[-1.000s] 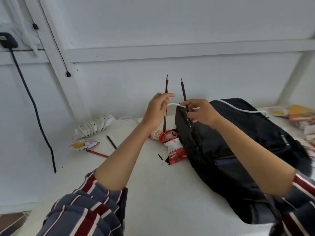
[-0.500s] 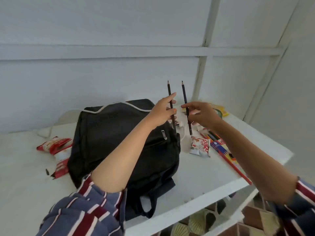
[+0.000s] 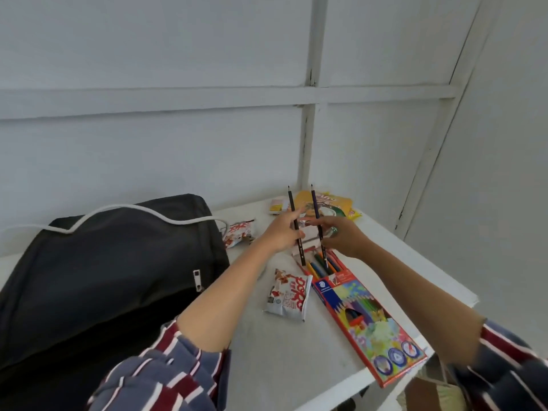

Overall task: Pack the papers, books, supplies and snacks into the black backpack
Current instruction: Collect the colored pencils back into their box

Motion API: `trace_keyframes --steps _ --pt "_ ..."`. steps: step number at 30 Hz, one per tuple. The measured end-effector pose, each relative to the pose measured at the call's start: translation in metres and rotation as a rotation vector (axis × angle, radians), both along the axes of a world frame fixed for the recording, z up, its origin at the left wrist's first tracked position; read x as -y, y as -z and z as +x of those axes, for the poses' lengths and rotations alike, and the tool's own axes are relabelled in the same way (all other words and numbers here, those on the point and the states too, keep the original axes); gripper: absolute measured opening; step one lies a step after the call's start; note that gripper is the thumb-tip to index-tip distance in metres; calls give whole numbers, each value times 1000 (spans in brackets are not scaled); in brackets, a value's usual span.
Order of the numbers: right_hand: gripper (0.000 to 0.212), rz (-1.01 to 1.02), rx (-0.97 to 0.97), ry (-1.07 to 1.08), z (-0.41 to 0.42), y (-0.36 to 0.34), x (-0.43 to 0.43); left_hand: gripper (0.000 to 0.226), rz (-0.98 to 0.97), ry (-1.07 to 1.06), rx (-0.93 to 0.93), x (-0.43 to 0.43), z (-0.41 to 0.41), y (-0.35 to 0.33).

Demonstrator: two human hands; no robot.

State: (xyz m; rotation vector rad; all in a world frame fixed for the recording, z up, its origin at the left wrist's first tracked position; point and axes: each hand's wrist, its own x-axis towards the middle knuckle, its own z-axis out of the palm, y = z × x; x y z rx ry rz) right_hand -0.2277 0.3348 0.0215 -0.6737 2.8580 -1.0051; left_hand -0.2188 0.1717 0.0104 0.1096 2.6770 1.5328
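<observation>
Over the open end of the coloured pencil box (image 3: 366,315), both hands were held up close together, each with one dark pencil. Left hand (image 3: 283,234): grip closed around the left pencil (image 3: 295,226), point up, near upright, lower end just above the loose coloured pencils (image 3: 321,264) sticking out of the box at its 12 o'clock end. Right hand (image 3: 344,238): grip pinched shut on the right pencil (image 3: 318,225), also point up, roughly parallel to the other; pencils apart, not touching. Black backpack (image 3: 112,271) lay flat on the white table (image 3: 284,357) at 9 o'clock from the hands, silver zipper pull (image 3: 197,278) on its front, white cord (image 3: 124,212) draped across its far edge. Red-and-white snack packet (image 3: 289,296) sat between backpack and pencil box, touching the box's left edge or just beside it, cannot tell. Second similar snack packet (image 3: 240,232) lay at 10 o'clock from the left hand, by the backpack's far corner. Yellow packets (image 3: 335,204) were piled at 12 o'clock, near the wall corner, partly hidden behind the hands. Striped sleeves (image 3: 166,372) pushed up on both forearms.
</observation>
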Motion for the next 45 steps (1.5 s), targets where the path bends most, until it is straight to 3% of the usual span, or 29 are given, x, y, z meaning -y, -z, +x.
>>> trace_keyframes --steps 10,15,22,25,29,35,40,43,45 --pt "50 131 -7 -260 -41 28 1 64 -145 -145 8 -16 -26 21" --pt "46 194 22 -429 -43 31 -8 63 -105 -214 91 -25 -18 23" --pt "44 268 -188 -590 -35 62 -27 62 -93 -378 100 -38 -4 27" --pt "59 347 -272 -631 -31 65 -40 63 -113 -433 88 -40 0 29" --pt "104 395 -386 -643 -25 66 -54 63 -176 -431 88 -42 2 28" --pt "117 387 -338 -654 -34 77 -54 62 -205 -407 79 -47 1 29" --pt "98 316 -386 -643 -35 77 -54 60 -227 -445 1 -50 -2 30" --pt "71 186 -564 -650 -33 85 -54 58 -212 -456 -31 -53 -4 30" --pt "64 126 -620 -630 -32 89 -54 58 -233 -459 -35 -56 -5 30"
